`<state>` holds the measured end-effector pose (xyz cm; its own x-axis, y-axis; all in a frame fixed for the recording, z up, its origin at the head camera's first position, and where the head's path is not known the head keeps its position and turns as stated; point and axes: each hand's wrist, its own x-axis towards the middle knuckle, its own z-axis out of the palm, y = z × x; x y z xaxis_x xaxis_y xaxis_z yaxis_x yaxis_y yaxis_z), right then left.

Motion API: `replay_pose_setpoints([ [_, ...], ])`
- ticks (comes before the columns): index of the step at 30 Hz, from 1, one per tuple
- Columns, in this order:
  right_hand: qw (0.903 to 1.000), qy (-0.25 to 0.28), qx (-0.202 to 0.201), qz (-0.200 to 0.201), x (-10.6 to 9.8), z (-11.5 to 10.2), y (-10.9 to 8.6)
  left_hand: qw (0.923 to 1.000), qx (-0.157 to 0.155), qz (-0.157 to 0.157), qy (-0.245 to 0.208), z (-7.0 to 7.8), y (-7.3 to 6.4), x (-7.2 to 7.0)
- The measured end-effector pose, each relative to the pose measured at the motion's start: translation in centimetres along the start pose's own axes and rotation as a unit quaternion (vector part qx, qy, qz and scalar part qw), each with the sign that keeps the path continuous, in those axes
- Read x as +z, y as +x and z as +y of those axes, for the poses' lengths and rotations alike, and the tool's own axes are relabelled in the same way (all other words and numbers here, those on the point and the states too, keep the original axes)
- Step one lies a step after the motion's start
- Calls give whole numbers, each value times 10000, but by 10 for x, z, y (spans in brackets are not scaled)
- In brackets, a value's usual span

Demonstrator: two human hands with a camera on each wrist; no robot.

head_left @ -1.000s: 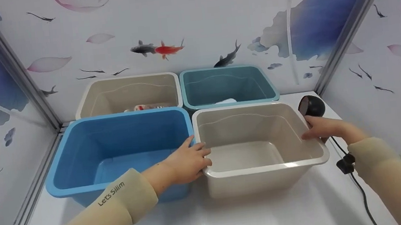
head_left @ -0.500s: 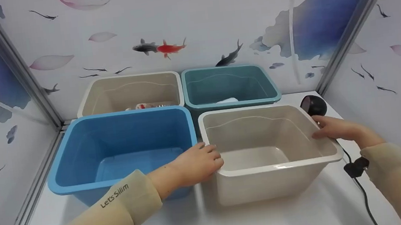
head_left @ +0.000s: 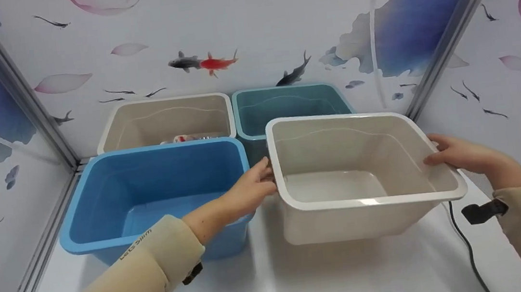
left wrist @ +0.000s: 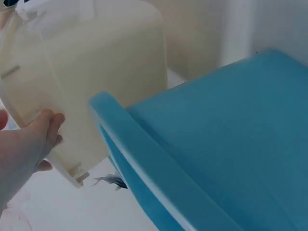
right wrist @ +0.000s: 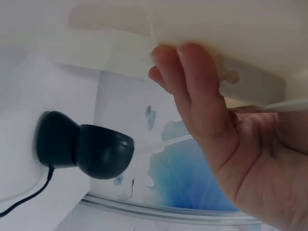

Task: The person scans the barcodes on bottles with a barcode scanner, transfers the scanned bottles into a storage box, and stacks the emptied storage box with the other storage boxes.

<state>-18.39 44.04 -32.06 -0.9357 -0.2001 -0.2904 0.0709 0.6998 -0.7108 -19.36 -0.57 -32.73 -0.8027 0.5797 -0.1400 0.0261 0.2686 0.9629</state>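
Both hands hold an off-white plastic storage bin [head_left: 375,223] raised above the table, its inside bare. My right hand [head_left: 472,157] grips the right rim, thumb inside and fingers against the outer wall; the fingers [right wrist: 199,86] show under the rim in the right wrist view. My left hand [head_left: 246,191] is at the left side, its fingers [left wrist: 44,118] against the outer wall beneath the rim in the left wrist view. Left of that bin stands a blue bin [head_left: 159,240], under my left forearm. Part of the teal bin [head_left: 245,118] behind is hidden by the off-white one.
A beige bin [head_left: 164,102] at the back left holds a red and white item [head_left: 187,138]. In the right wrist view a black round-headed device [right wrist: 103,151] stands on the table, its cable [head_left: 464,240] running toward the front right. Printed panels [head_left: 247,17] enclose the table.
The off-white bin came forward and right, then rose off the table, now overlapping the teal bin and hiding the black device. My left hand shifted from atop the rim to the outer side.
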Motion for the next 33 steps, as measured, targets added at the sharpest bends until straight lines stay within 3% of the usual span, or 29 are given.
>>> replay_pose_setpoints([
  [6, 10000, 17, 64, -1, -3, -12, -7, 9935, -654, 795, -481, 12, 8, -1],
  [12, 9996, 270, 102, 71, -5, -27, -10, 9880, -920, 1166, -416, 21, 11, -7],
  [21, 9925, 900, 401, 720, -26, -47, -21, 9896, -746, 1190, -304, 46, 3, -20],
  [27, 9893, 1297, 148, 653, -35, -60, -23, 9909, -443, 1214, -385, 62, -3, -34],
  [30, 9785, 1996, -205, 469, -36, -65, -21, 9904, -362, 1282, -361, 66, -4, -44],
  [33, 9609, 2709, -560, 151, -35, -71, -17, 9896, -281, 1382, -284, 67, -4, -54],
])
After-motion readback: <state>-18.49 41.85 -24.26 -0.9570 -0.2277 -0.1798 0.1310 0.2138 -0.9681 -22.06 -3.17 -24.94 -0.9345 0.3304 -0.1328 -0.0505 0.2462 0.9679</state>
